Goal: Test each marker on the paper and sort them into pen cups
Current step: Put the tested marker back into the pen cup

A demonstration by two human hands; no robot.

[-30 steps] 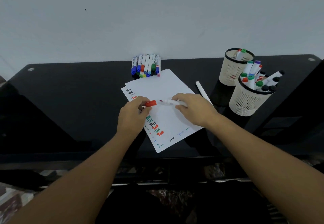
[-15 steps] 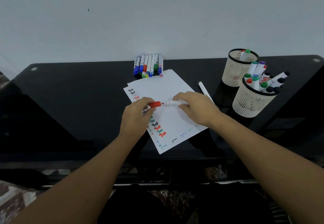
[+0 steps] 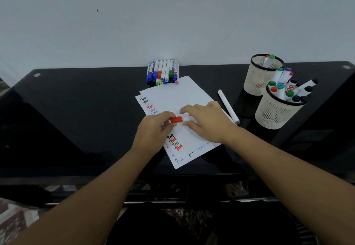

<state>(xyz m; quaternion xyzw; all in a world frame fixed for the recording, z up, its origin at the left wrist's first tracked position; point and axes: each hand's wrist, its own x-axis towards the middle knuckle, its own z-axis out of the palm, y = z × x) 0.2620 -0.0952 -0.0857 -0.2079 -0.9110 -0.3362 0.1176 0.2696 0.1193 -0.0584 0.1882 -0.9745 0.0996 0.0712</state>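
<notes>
red-capped white plastic marker (image 3: 179, 119) | cap pinched by left hand (image 3: 153, 131), barrel by right hand (image 3: 208, 122) | judged light, rigid, smooth; best held mid-barrel

We see a red cap (image 3: 176, 119) on a white marker (image 3: 187, 119), above white paper (image 3: 172, 97) lettered in black, red and green. The two pen cups (image 3: 276, 114) are cream with vertical slits and black rims, on a glossy black table (image 3: 86, 100).
</notes>
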